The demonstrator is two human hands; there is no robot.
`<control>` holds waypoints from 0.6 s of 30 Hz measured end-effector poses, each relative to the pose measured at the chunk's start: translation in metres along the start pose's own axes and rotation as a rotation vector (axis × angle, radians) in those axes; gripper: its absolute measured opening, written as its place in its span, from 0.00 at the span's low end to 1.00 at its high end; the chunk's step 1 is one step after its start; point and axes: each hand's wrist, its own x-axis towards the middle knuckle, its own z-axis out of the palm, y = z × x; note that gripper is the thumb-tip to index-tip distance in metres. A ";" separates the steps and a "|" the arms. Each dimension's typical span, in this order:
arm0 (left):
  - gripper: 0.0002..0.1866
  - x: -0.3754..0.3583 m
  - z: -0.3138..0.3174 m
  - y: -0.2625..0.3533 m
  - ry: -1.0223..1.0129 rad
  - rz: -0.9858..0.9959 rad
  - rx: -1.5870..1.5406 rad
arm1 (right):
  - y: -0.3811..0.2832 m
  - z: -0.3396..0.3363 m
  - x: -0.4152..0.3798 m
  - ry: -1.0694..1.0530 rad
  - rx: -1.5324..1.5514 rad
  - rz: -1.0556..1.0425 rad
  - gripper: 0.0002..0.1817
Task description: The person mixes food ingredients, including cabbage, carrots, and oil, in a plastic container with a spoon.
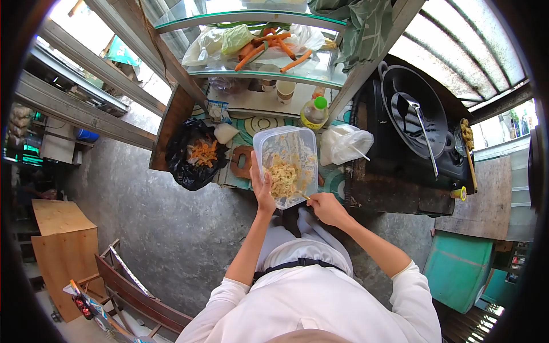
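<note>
My left hand (262, 186) grips the near left rim of a clear plastic container (286, 143) that holds a pile of pale shredded food (284, 176). The container is tilted toward me over the counter edge. My right hand (326, 207) is closed on a thin utensil (306, 198) whose tip reaches into the container's near corner. Most of the utensil is hidden in my fist.
A black bag (183, 166) with orange peelings sits left of the container, and a wooden board (241, 163) lies beside it. A white plastic bag (343, 143), an oil bottle (314, 113), a black wok (413, 111) with a ladle, and carrots (269, 48) on glass shelves lie beyond.
</note>
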 end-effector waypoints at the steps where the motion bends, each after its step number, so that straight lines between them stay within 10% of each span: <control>1: 0.37 -0.002 0.000 0.000 0.012 -0.002 -0.048 | -0.003 0.001 0.001 -0.025 0.036 0.007 0.12; 18: 0.31 -0.014 -0.008 -0.018 0.138 -0.075 -0.345 | -0.018 -0.016 -0.009 0.020 0.245 0.076 0.11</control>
